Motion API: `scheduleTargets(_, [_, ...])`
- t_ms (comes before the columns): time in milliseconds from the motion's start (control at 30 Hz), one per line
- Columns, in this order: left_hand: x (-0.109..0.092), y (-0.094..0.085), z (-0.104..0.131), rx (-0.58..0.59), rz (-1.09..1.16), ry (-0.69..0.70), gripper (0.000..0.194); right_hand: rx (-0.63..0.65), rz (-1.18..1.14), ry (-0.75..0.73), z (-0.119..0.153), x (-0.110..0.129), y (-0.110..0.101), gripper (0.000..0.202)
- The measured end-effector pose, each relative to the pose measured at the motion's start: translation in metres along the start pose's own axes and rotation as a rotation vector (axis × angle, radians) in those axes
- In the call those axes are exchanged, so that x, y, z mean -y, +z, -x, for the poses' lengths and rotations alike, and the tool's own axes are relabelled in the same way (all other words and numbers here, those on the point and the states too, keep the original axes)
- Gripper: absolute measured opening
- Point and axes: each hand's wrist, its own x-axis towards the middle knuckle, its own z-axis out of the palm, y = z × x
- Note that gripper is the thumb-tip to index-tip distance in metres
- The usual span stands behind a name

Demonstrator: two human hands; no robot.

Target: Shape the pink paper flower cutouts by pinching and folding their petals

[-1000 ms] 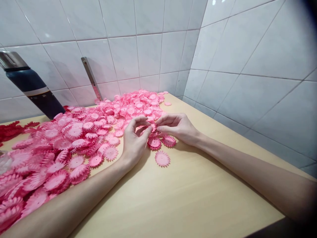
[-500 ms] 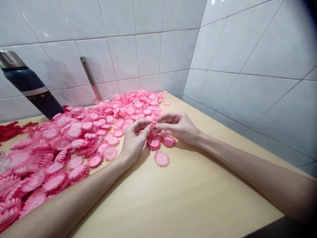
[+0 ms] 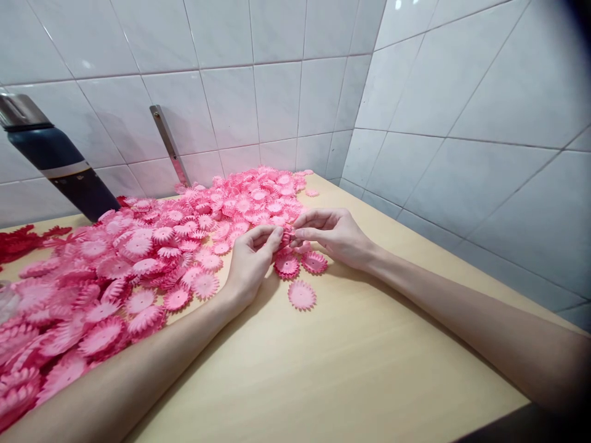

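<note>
Thumb and fingers of my left hand (image 3: 253, 258) are closed on a pink fringed petal disc (image 3: 286, 235), part of which my fingers hide. On its other side my right hand (image 3: 339, 237) pinches at the edge of the same disc, thumb and forefinger close together. Just below the hands lie a darker pink disc (image 3: 287, 266), a second one (image 3: 314, 263) beside it, and a paler flat disc (image 3: 302, 295) nearer to me. A large heap of pink petal discs (image 3: 138, 244) spreads behind and to the left of my left hand.
A dark blue bottle (image 3: 64, 160) stands at the back left, by some deep red pieces (image 3: 21, 243). A metal strip (image 3: 169, 144) leans on the tiled wall (image 3: 231, 104). The wooden table (image 3: 323, 375) reaches the wall corner.
My right fingertips have shifted slightly to the right, away from my left fingertips. The left hand and the discs on the table look nearly the same.
</note>
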Motion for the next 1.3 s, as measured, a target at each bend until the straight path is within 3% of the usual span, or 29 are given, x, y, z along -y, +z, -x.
scheduleTargets(533, [-0.0001,-0.0016,0.0010,0.002,-0.098,0.052,0.025,-0.013,0.121,-0.028,0.0012,0.0000,0.0010,0.024])
scheduleTargets(1067, [-0.0073,0.0007,0.0032,-0.012,-0.188,0.066,0.027,0.004,0.062,-0.020,0.0008,-0.0002,0.0032,0.019])
scheduleTargets(1300, [-0.0052,0.0028,0.0024,-0.059,-0.120,-0.024,0.021,-0.013,0.101,-0.002,0.0010,0.0038,0.0077,0.019])
